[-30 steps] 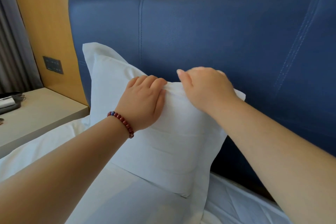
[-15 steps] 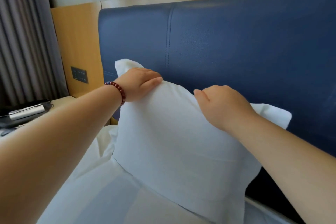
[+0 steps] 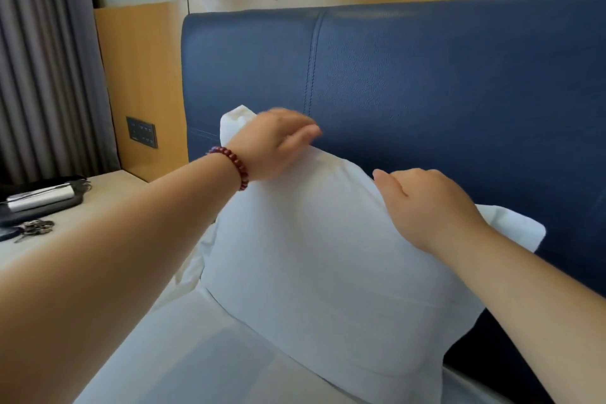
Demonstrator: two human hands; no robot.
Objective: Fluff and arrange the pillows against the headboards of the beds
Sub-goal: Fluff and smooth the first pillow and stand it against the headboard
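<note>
Both our bare arms reach forward, left hand higher than right.
Our left hand (image 3: 272, 144), blurred, lies palm down with its fingers stretched nearly straight. Our right hand (image 3: 426, 207) shows its knuckles, thumb out, fingers curled over the pillow's (image 3: 311, 272) top edge.

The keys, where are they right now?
In the head view the keys lie far left on the bedside table, beside a dark tray, left of the pillow.

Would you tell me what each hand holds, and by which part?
The right hand holds the white pillow by its top edge, fingers curled over it. The left hand, blurred, lies at the pillow's upper left corner; its grip cannot be told.
</note>
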